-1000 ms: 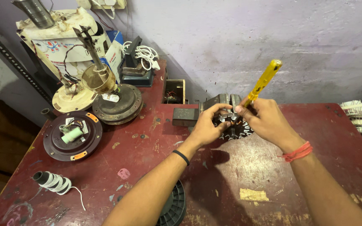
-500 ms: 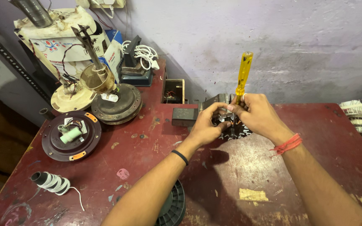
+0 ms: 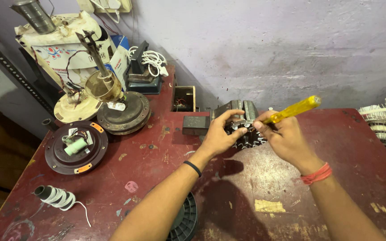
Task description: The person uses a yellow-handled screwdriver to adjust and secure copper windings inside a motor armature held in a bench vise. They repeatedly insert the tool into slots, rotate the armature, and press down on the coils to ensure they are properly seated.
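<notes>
A toothed metal motor core (image 3: 245, 119) stands on edge on the dark red table (image 3: 166, 178), near the wall. My left hand (image 3: 219, 137) grips its left side, fingers curled over the teeth. My right hand (image 3: 284, 138) is on its right side and holds a screwdriver with a yellow handle (image 3: 294, 109). The handle points up and to the right; the tip is hidden behind my fingers at the core.
Dismantled fan motors (image 3: 123, 111) and a round dark housing (image 3: 76, 147) sit at the left. A small open box (image 3: 184, 98) and a dark block (image 3: 196, 125) lie by the core. A tape roll (image 3: 55, 196) lies front left; a black spool (image 3: 185, 221) sits under my left forearm.
The yellow handle stood upright half a second ago and has swung down to the right. Both hands stay on the core.
</notes>
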